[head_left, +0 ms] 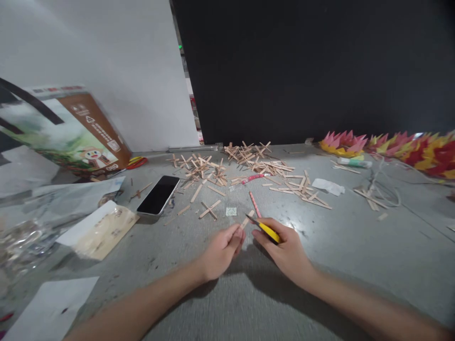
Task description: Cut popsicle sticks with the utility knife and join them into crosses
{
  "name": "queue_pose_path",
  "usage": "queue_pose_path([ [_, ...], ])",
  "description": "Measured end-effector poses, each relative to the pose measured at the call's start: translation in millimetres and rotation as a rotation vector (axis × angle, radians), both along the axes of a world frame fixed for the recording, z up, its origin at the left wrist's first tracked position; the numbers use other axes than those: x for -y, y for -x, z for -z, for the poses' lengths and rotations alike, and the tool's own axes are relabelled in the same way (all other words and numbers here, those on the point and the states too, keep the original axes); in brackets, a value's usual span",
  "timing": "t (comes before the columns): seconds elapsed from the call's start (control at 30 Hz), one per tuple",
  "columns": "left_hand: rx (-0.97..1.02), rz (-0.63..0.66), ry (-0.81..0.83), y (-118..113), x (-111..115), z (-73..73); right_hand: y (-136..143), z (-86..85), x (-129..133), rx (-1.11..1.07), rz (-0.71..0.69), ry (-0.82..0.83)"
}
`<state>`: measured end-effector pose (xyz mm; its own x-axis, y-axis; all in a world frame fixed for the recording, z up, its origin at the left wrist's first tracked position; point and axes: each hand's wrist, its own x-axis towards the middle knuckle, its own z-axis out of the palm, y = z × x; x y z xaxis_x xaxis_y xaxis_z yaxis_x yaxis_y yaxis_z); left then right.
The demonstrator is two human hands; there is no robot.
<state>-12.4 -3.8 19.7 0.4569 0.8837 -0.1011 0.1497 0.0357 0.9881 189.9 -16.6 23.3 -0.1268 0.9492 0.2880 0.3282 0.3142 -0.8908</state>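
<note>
My left hand (223, 248) is closed on a flat wooden craft stick (246, 220), which sticks out forward from between thumb and fingers. In my right hand (286, 248) is a utility knife (269, 231) with a yellow and black handle. Its dark blade points left and lies at the stick's upper part; whether it touches I cannot tell. Just beyond the hands a pink patterned pencil-like rod (254, 203) lies on the grey table (227, 303). To its left are a small pale printed square (231, 211) and two craft sticks joined as a cross (210, 210).
Several loose and crossed sticks (249, 158) pile up at the back. On the left are a phone (158, 195), a paper bag (88, 137) and plastic packets (103, 227). At the right lie a glue stick (355, 163), a cable (386, 189) and folded-paper decorations (426, 154).
</note>
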Motion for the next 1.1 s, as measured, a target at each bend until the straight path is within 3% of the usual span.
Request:
queue_pose_path([
  [0.17,0.062,-0.01,0.047,-4.0,4.1,5.8,-7.1,7.2,-2.0,0.141,-0.144,-0.324],
  [0.3,0.111,0.046,-0.013,-0.6,1.7,8.8,-7.5,12.0,-5.2,0.224,-0.216,-0.452],
  [0.43,0.125,0.052,-0.056,-0.9,1.5,11.0,-6.6,12.5,-4.2,0.22,-0.25,-0.453],
  [0.6,-0.114,-0.014,-0.142,0.9,0.0,1.3,-11.9,3.3,-1.3,0.189,-0.29,-0.391],
  [0.67,-0.194,-0.042,-0.237,5.1,-3.9,-6.0,-15.7,0.1,-2.0,0.25,-0.244,-0.32],
  [0.8,-0.328,-0.155,-0.273,14.3,-14.7,-12.2,-22.5,-0.8,-6.7,0.342,-0.125,-0.149],
  [0.9,-0.334,-0.198,-0.279,17.3,-19.6,-6.0,-24.6,1.2,-9.9,0.399,-0.091,-0.201],
  [1.1,-0.338,-0.193,-0.299,17.4,-18.9,4.5,-25.1,5.8,-11.1,0.522,-0.154,-0.369],
])
